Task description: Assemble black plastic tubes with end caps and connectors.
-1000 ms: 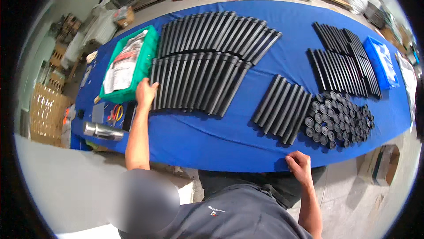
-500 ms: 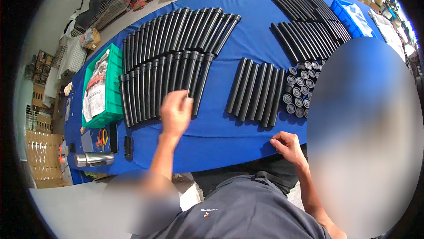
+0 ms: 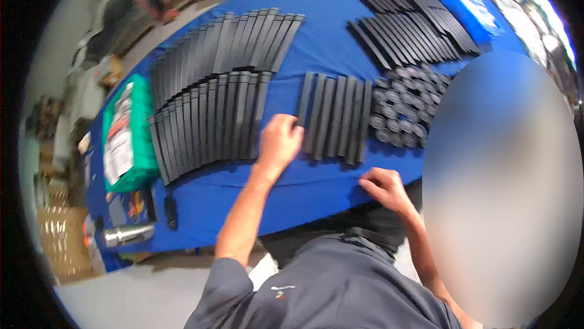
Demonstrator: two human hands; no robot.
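Observation:
My left hand is over the blue-covered table, with its fingertips beside the leftmost tube of a short row of black tubes. Its fingers are bent and smeared by motion, so I cannot tell whether they touch that tube. My right hand is at the near table edge below the short row, loosely closed with nothing visible in it. To the left lie two long rows of black capped tubes, a far row and a near row. Round black caps stand clustered right of the short row.
More black tubes lie at the far right beside a blue bin with white plastic in it. A green crate stands at the left. Near it are a steel flask and a small black object. A large blur covers the right side.
My left hand has moved right, from the near row of capped tubes to the short row. My right hand stays near the table edge. The whole view has shifted and blurred.

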